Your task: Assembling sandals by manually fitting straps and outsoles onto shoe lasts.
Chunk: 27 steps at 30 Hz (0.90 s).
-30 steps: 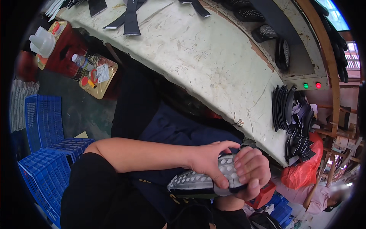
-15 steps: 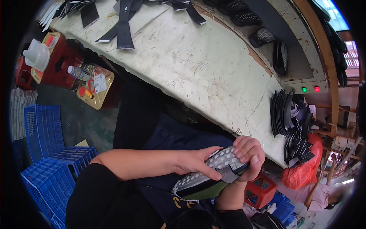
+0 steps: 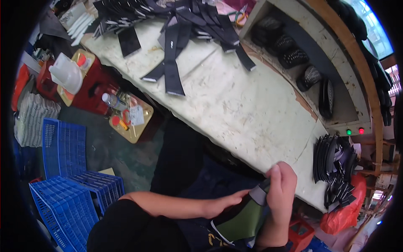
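A shoe upper (image 3: pixel 259 195) with grey and black parts is fitted over a smooth green form that looks like a shoe last (image 3: pixel 240 221), held low in front of my body. My right hand (image 3: pixel 280 187) grips its upper right end, thumb raised, fingers closed around the edge. My left hand (image 3: pixel 224 205) holds the near left side, its fingers partly hidden behind the shoe. The green face is turned toward me, so the dotted grey side is out of sight.
A pale worktable (image 3: pixel 235 101) carries black strips (image 3: pixel 174 63) at its far end and stacked black pieces (image 3: pixel 329 164) at right. Behind it, a metal cabinet (image 3: pixel 336 101) holds several dotted shoes. Blue crates (image 3: pixel 63 197) and stools with trays (image 3: pixel 136 126) stand left; a red bag (image 3: pixel 346 210) hangs right.
The shoe has been turned, bringing its green face into view and hiding the dotted side. My right hand has shifted its grip at the end. The whole view has swung leftward.
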{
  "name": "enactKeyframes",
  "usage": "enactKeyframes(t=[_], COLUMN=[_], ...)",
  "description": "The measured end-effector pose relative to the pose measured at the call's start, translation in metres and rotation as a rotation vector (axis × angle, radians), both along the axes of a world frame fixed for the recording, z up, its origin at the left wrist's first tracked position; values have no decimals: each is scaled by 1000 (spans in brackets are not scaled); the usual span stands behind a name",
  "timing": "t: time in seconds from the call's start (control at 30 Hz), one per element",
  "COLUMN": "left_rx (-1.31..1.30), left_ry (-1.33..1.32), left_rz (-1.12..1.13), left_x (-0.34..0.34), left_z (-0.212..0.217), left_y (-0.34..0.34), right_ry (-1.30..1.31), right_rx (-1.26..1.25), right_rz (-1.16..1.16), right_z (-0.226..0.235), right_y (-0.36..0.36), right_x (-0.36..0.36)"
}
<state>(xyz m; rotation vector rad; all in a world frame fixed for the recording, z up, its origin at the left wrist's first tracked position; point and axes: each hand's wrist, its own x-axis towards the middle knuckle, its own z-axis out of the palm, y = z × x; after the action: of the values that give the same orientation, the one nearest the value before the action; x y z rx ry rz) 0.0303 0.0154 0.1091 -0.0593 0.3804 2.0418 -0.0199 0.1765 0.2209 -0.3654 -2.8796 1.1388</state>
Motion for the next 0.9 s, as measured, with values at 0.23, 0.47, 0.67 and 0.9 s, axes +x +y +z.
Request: enactKeyframes(t=[0.23,0.47,0.67,0.9], left_rx=[-149,183,61,-11], left_ry=[147,60,40,14], left_rz=[-4,325,315,178], left_x=[2,17,26,7], left_z=[-16,-39,-31,-27], left_y=[-50,-100,-109,-80], right_ry=[16,602,603,470], right_rx=[252,234,84,-873], right_rz=[416,894,889,-2], right_z=[5,-49,-54,12], right_y=[-61,-138,-142,-32], right_x=[-116,-206,-215,-149])
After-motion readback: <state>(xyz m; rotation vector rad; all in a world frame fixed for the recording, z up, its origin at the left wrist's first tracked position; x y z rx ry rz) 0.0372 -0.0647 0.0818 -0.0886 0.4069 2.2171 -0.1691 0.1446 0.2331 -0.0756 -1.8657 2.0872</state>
